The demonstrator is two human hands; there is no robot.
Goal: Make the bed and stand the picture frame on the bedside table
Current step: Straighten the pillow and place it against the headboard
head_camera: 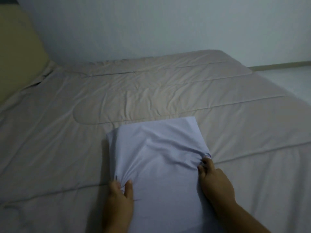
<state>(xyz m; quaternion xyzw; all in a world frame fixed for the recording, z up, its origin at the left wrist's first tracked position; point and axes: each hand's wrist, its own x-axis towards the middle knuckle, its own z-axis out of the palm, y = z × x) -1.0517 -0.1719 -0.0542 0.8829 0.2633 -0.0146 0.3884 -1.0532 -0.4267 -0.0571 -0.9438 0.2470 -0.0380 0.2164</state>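
You are pinching a folded pale-lavender sheet [158, 158] with both hands: left hand [120, 197] at its 7 o'clock corner, right hand [215, 180] at 3 o'clock. It is lying on the beige quilt [151, 91] already spread over the bed. The picture frame and bedside table are not showing, so that step is likely remaining.

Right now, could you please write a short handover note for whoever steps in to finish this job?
Left hand: pinching the near left edge of the folded pale sheet.
Right hand: gripping the sheet's right edge, cloth bunched under the fingers.
The sheet lies folded on the beige quilt, which is spread over the bed, a little wrinkled.
Headboard at far left.
Left: unfold and lay the sheet, smooth the quilt. Picture frame and bedside table are out of view; that step is not done as far as can be seen.
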